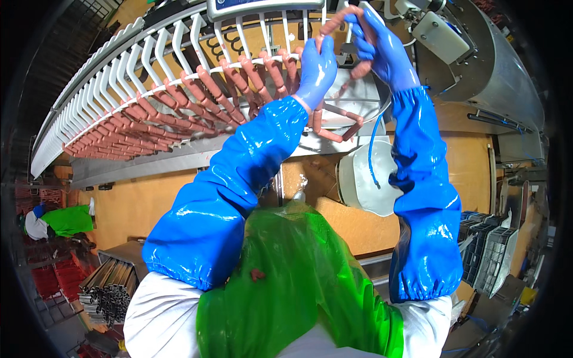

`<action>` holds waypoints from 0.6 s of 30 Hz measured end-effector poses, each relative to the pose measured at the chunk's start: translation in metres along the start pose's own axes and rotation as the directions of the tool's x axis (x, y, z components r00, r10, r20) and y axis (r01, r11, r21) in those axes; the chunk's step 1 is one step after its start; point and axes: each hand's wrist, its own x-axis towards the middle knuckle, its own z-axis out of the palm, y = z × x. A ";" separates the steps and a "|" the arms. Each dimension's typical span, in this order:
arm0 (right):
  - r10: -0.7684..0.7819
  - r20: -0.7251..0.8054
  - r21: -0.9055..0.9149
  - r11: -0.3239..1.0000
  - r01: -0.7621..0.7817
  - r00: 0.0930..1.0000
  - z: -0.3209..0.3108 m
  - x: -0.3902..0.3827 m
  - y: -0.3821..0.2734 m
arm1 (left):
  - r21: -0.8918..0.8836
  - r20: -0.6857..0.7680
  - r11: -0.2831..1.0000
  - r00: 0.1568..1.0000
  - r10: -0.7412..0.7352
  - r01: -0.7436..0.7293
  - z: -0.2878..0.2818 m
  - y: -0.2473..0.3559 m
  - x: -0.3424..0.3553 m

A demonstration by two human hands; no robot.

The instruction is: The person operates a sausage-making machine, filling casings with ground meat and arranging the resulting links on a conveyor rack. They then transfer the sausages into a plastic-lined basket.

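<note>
Blue-gloved, our left hand [316, 68] pinches some pink sausages [337, 19], its grip nearly closed, next to the white hooks [160, 52]. Our right hand [387, 56] curls its grip partway around them too. More pink sausages hang in rows from the white hooks. Below, a blue hose [370, 156] dangles over a white bucket [352, 174]; we cannot tell what is inside. Grey crates [492, 262] stand to our right.

A white bucket [353, 182] is standing over the tan floor [361, 230], right of centre. Farther right, plastic crates [495, 259] are standing together. On the left, a person in green and white [68, 221] is showing; nearer, metal bars [113, 289] are lying bundled, with red shapes [46, 281], possibly crates, showing farther left.
</note>
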 end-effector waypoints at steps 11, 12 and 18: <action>-0.493 -0.164 0.106 0.853 0.512 0.855 -0.057 -0.092 -0.086 | -0.191 0.436 0.973 0.877 0.199 -0.126 -0.023 0.026 -0.076; -0.505 -0.201 0.030 0.853 0.521 0.839 -0.044 -0.116 -0.058 | -0.235 0.498 0.966 0.841 0.213 -0.106 -0.023 0.025 -0.084; -0.177 -0.650 -0.280 0.960 -0.016 0.739 0.007 -0.211 0.090 | -0.224 0.836 0.789 0.529 -0.146 0.572 0.040 0.044 -0.126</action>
